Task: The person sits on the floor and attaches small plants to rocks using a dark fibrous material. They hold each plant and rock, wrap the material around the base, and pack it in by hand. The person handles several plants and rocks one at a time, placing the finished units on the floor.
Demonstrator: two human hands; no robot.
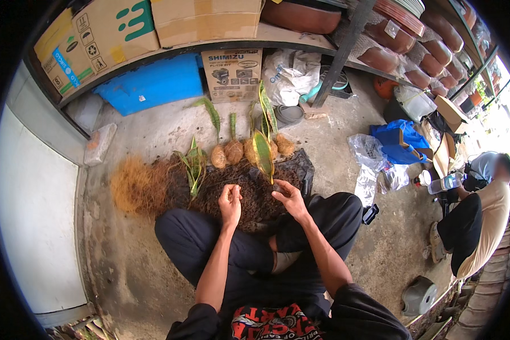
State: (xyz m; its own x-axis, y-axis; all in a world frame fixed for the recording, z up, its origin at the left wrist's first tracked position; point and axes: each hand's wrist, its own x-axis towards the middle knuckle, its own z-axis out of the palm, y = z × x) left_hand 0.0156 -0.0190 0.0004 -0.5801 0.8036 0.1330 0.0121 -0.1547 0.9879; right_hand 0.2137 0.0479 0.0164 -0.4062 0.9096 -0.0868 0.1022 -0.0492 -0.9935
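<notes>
My right hand [292,202] pinches the base of a yellow-edged snake plant leaf [263,154], which stands upright from the fingertips. My left hand [230,205] is closed, thumb against curled fingers, above dark crumbly potting medium [255,208]; nothing shows in it. The medium lies on a black plastic sheet [306,165] before my crossed legs. Left of it are a loose snake plant [193,168] and a heap of brown coconut fibre [138,185]. Behind stand several fibre-wrapped root balls [233,151] with snake plant leaves, partly hidden by the held leaf.
Low shelving ahead holds cardboard boxes [208,21], a blue bin [153,85] and a white sack [291,78]. At right are a blue bag [397,140], clear plastic packaging [367,157], a water bottle [446,182], a grey stool [419,295] and another seated person [484,212].
</notes>
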